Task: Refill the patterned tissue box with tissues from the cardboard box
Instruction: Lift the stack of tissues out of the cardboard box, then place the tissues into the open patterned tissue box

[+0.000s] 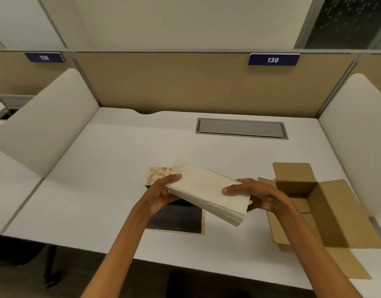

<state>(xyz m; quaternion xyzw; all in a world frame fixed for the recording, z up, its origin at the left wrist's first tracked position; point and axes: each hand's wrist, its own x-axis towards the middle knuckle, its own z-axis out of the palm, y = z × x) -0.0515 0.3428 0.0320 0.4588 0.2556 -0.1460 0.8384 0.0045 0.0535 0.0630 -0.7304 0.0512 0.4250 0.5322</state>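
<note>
Both hands hold a thick stack of white tissues (206, 190) above the desk, tilted down to the right. My left hand (161, 192) grips its left end, my right hand (249, 194) its right end. Under the stack lies the patterned tissue box (176, 220), open with a dark inside; its scroll-printed part (157, 176) shows behind my left hand. The cardboard box (327, 214) stands open to the right, flaps spread, its inside looking empty where visible.
White desk (112, 168) with a grey cable hatch (241, 128) at the back right. Curved white side dividers stand left (45, 130) and right (355, 134); a tan back panel carries the label 139 (272, 59). The desk's front edge runs below my forearms.
</note>
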